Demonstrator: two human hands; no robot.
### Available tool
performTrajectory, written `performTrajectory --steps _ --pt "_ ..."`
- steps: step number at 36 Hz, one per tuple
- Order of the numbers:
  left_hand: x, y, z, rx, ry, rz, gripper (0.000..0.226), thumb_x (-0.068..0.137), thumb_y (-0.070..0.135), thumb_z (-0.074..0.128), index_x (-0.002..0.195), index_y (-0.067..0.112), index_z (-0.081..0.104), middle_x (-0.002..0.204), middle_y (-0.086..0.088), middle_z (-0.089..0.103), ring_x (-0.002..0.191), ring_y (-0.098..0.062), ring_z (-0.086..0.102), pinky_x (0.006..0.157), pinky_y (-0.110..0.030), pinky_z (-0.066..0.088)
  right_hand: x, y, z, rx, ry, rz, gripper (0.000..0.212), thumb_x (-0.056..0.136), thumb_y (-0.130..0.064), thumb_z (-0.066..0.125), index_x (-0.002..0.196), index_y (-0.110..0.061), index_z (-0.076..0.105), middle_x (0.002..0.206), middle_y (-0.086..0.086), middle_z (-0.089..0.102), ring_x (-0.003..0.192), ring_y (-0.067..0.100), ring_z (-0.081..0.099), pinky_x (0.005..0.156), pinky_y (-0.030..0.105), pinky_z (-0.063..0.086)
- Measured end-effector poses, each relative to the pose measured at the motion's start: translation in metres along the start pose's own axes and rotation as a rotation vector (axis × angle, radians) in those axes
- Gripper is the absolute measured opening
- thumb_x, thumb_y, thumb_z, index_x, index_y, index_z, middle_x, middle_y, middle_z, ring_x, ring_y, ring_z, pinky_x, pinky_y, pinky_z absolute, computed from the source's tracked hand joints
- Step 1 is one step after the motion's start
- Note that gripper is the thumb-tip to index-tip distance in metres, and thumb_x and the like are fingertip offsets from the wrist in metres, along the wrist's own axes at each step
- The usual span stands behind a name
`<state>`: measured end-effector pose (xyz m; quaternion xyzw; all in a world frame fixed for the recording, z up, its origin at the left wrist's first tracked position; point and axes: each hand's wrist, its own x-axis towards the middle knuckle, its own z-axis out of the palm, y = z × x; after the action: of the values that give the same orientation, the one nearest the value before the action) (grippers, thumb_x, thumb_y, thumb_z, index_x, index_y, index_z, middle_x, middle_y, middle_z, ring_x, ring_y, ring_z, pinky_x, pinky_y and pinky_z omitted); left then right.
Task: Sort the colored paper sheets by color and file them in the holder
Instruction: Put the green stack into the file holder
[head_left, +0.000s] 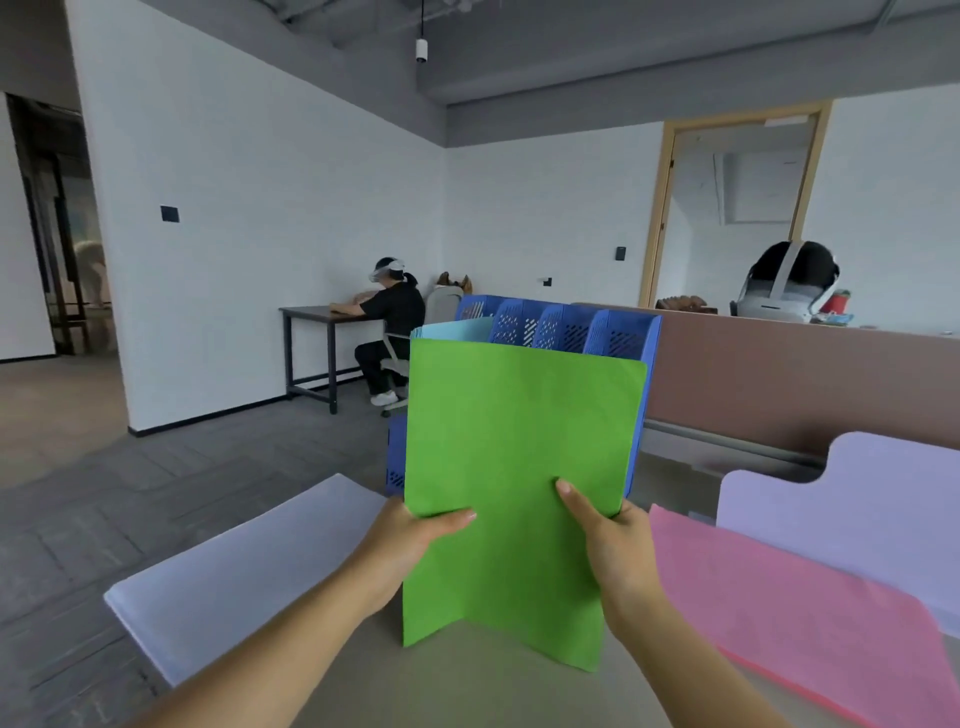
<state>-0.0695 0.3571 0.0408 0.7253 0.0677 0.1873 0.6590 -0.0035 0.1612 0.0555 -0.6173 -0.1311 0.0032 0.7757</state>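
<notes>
Bench (467, 691): beige top, nearest the camera.

L hand (415, 525) and R hand (608, 535): both grip the green sheets (519, 441), one at each side edge. Thumbs lie across the front; fingers are curled behind, mostly hidden.

Green sheets: held upright over the bench centre, directly in front of the holder (618, 338) and covering most of it. Bottom edge is uneven and close to the bench; contact can't be told.

White stack (249, 571): flat on the bench, left of L hand.

Pink sheets (789, 613): flat, right of R hand. Lilac sheets (857, 499) lie beyond, partly under the pink.

Holder: blue, perforated dividers, several slots. Pale blue sheet (457, 328) stands in a slot at its left end.

Bkgd: a seated person (395, 317) at a dark desk by the far wall.
</notes>
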Motion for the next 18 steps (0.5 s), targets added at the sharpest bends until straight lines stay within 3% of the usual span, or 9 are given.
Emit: performTrajectory --steps 3,7,10,11,13,15,18 --pt "0.005 -0.009 0.001 0.101 -0.014 -0.014 0.029 0.081 0.021 0.076 0.108 0.026 0.069 0.107 0.014 0.073 0.103 -0.005 0.067 0.102 -0.036 0.047 0.011 0.006 -0.002 0.015 0.019 0.039 0.011 0.08 -0.022 0.077 0.088 -0.014 0.076 0.086 -0.002 0.077 0.083 0.018 0.074 0.082 0.037 0.057" --pt "0.015 -0.01 -0.003 0.22 -0.016 -0.016 0.017 0.086 0.038 0.068 0.102 0.035 0.067 0.105 0.02 0.072 0.105 -0.004 0.065 0.099 -0.031 0.048 0.031 0.003 0.0 0.031 -0.022 0.037 0.006 0.08 -0.013 0.076 0.085 -0.015 0.074 0.082 -0.001 0.077 0.075 0.016 0.074 0.066 0.029 0.059" --pt "0.032 -0.008 -0.009 0.304 -0.001 -0.02 0.036 0.078 0.056 0.068 0.107 0.034 0.063 0.106 0.012 0.071 0.102 -0.009 0.066 0.097 -0.038 0.049 0.058 -0.004 0.008 -0.013 -0.063 0.026 0.01 0.08 -0.012 0.077 0.089 -0.015 0.073 0.087 0.003 0.077 0.081 0.023 0.074 0.078 0.039 0.059" --pt "0.04 -0.005 -0.012 0.326 0.03 -0.01 0.041 0.076 0.059 0.068 0.107 0.032 0.062 0.105 0.01 0.07 0.1 -0.01 0.065 0.095 -0.038 0.05 0.067 -0.007 0.012 -0.038 -0.056 0.005 0.015 0.08 -0.011 0.077 0.092 -0.016 0.071 0.092 0.004 0.077 0.083 0.023 0.073 0.08 0.04 0.058" --pt "0.054 0.011 -0.016 0.346 0.113 0.028 0.022 0.083 0.046 0.068 0.098 0.03 0.063 0.098 0.01 0.069 0.095 -0.011 0.065 0.087 -0.031 0.05 0.086 -0.015 0.023 -0.112 -0.015 -0.091 0.034 0.078 -0.007 0.078 0.104 -0.02 0.06 0.106 0.004 0.071 0.089 0.02 0.07 0.083 0.038 0.056" --pt "0.067 0.033 -0.024 0.371 0.193 0.082 0.006 0.09 0.034 0.065 0.094 0.03 0.067 0.096 0.004 0.073 0.095 -0.02 0.069 0.085 -0.033 0.051 0.103 -0.023 0.037 -0.243 0.049 -0.261 0.062 0.075 -0.004 0.078 0.123 -0.026 0.044 0.122 -0.003 0.055 0.105 0.02 0.058 0.092 0.037 0.049" --pt "0.082 0.068 -0.038 0.431 0.331 0.167 0.012 0.091 0.031 0.065 0.08 0.028 0.068 0.083 -0.005 0.071 0.079 -0.027 0.068 0.075 -0.037 0.052 0.122 -0.039 0.056 -0.46 0.041 -0.514 0.078 0.078 -0.01 0.076 0.141 -0.028 0.035 0.135 -0.009 0.04 0.127 0.015 0.037 0.109 0.036 0.032"
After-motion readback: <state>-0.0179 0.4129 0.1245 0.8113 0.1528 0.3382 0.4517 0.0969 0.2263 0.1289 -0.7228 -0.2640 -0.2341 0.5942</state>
